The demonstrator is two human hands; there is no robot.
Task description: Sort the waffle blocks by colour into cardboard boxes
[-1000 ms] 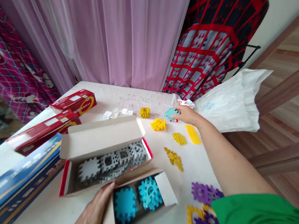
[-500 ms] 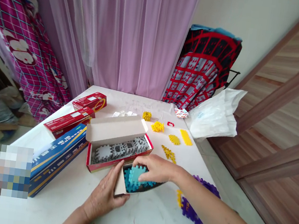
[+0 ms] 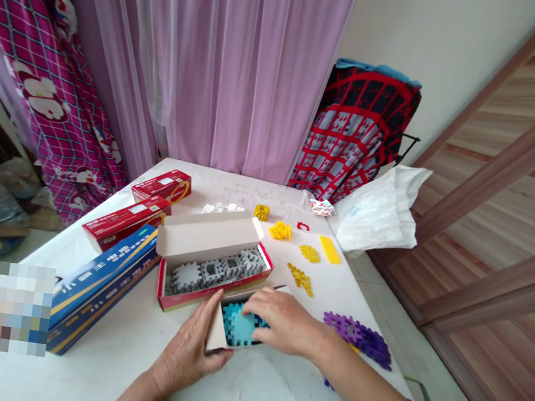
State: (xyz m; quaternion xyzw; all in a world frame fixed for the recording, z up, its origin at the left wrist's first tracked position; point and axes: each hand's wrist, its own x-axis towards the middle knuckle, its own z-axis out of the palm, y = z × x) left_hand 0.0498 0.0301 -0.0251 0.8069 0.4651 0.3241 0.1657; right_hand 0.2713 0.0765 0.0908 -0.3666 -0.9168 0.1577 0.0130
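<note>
A small open cardboard box (image 3: pixel 216 332) lies near the table's front, filled with blue toothed plastic pieces (image 3: pixel 238 325). My left hand (image 3: pixel 191 347) grips the box's left end, fingers wrapped round its flap. My right hand (image 3: pixel 281 321) lies over the box's right part, fingers curled down on the blue pieces. Just behind stands a red box with its lid up (image 3: pixel 207 245), packed with grey toothed pieces (image 3: pixel 213 270).
Yellow pieces (image 3: pixel 302 267) and a small red piece (image 3: pixel 302 226) lie scattered behind; purple pieces (image 3: pixel 361 335) lie at the right. Two shut red boxes (image 3: pixel 144 201) and a long blue box (image 3: pixel 99 283) sit at the left. A white bag (image 3: pixel 377 210) hangs over the table's far right corner.
My right hand brought a blue piece from the table's far side back to the small box and has pressed it down inside. The left hand kept its hold on the box.
</note>
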